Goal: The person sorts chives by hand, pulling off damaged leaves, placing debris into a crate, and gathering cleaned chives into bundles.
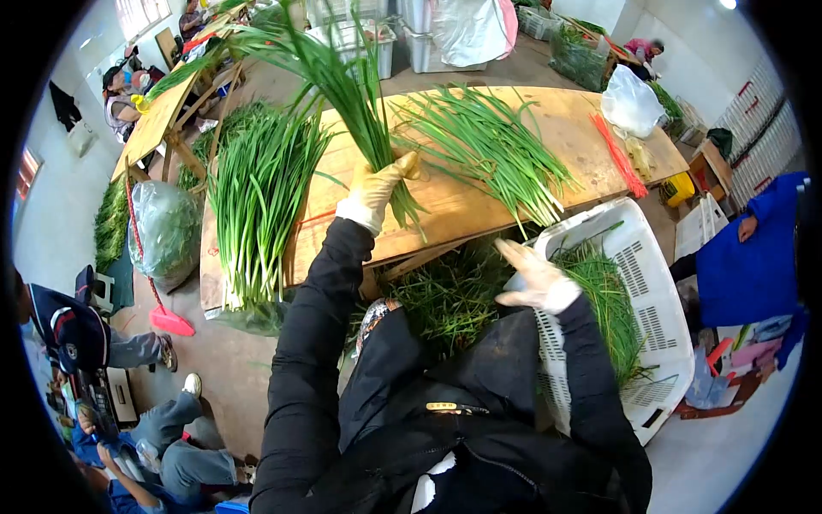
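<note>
My left hand [377, 190], in a pale glove, is closed round a bunch of garlic chives [355, 103]. It holds them upright above the wooden table [368, 244], leaves fanning up and to the left. My right hand [535, 276], gloved too, is empty with fingers spread, beside the rim of a white plastic basket [664, 330]. Loose green leaves [604, 304] lie inside that basket. On the table, a thick pile of chives [261, 197] lies to the left of my left hand, and a looser pile [497, 146] to its right.
Red ties [618, 156] and a white plastic bag [632, 101] lie at the table's right end. Leaf scraps [454, 295] are heaped under the table. A filled clear bag [163, 231] and a red dustpan [171, 321] stand left. People sit or stand on both sides.
</note>
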Available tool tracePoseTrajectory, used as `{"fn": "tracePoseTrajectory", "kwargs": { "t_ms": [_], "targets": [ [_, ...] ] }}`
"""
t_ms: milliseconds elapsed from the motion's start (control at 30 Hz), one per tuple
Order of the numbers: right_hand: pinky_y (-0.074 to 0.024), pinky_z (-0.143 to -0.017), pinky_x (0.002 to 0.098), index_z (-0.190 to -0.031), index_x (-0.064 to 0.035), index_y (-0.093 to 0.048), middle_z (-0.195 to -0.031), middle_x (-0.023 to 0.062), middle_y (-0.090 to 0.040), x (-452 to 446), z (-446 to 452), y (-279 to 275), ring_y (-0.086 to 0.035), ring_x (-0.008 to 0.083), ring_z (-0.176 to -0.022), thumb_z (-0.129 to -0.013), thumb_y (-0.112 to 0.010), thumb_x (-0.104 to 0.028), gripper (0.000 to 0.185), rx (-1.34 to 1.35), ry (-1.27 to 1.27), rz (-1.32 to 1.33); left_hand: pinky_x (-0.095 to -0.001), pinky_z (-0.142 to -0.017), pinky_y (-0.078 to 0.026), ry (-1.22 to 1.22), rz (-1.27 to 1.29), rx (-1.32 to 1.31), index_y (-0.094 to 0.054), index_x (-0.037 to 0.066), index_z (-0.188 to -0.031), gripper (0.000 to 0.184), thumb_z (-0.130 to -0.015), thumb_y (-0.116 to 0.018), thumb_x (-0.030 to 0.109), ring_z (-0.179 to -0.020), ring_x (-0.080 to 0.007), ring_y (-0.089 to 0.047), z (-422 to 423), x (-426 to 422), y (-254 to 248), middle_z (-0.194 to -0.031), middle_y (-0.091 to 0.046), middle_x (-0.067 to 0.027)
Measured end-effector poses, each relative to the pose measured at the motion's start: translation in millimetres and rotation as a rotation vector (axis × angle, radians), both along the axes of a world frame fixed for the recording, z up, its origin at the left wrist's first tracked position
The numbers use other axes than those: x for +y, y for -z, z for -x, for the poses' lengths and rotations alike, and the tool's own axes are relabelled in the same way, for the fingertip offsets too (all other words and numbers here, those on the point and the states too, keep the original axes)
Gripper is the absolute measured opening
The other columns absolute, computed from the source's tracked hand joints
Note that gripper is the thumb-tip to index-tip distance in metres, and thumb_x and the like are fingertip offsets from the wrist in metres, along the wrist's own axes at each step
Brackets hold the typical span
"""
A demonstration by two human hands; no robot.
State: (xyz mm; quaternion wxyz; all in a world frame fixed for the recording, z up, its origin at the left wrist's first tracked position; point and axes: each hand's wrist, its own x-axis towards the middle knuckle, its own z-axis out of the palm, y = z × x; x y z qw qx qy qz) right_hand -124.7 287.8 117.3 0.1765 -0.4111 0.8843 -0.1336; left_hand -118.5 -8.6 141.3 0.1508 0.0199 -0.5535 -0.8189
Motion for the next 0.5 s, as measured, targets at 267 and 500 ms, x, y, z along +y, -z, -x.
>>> {"fn": "tracePoseTrajectory", "kwargs": {
  "t_ms": [267, 500],
  "targets": [
    [-0.0368, -0.092, 0.0342, -0.128, -0.0062, -0.026, -0.121, 0.0175, -0.043, -176.4, 8.1, 9.0, -0.044, 0.0252, -0.110, -0.065, -0.072, -0.018, 0.078, -0.497, 0.282, 1.279, -0.0266, -0.066, -0.046, -0.129, 0.124, 0.141, -0.061, 0.005, -0.085, 0.020, -0.067, -0.071, 0.009, -0.070, -0.0131, -0.057, -5.4, 41.9, -16.3, -0.077, -0.062, -0.0044],
    [-0.0458, -0.068, 0.0266, -0.102, -0.0028, -0.053, -0.083, 0.0051, -0.061, -196.9, 33.5, 85.3, -0.056, 0.0120, -0.076, -0.075, -0.063, -0.010, 0.029, -0.450, 0.280, 1.071, -0.0224, -0.056, -0.045, -0.159, 0.214, 0.087, -0.058, 0.003, -0.084, 0.018, -0.069, -0.068, 0.001, -0.063, -0.0093, -0.054, 3.7, 20.3, -16.5, -0.074, -0.060, -0.0021]
  ]
}}
